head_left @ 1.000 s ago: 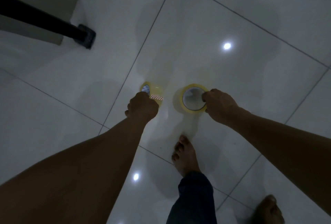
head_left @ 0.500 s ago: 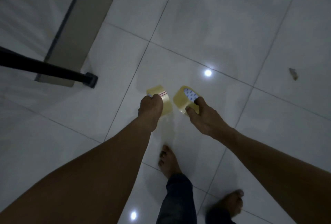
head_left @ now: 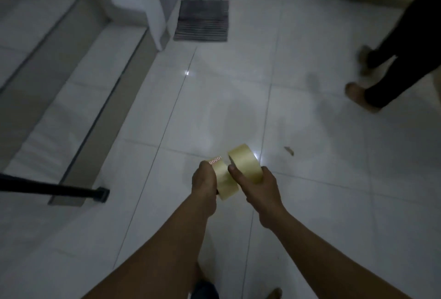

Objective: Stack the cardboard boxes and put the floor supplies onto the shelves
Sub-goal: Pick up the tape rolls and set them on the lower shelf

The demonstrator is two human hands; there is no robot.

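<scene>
Two yellowish rolls of packing tape are held side by side above the white tiled floor, in the lower middle of the head view. My left hand grips the left tape roll, which has a red-dotted tab at its top. My right hand grips the right tape roll, thumb on its side face. The two rolls nearly touch. No cardboard boxes or shelves show clearly.
White tiled steps rise at the left, with a black bar ending in a foot near them. A striped doormat lies ahead. Another person's legs stand at the right. A small scrap lies on the floor.
Both hands lifted the two tape rolls off the floor and brought them together. My view swung up from straight down to forward, revealing the steps, mat and another person's legs.
</scene>
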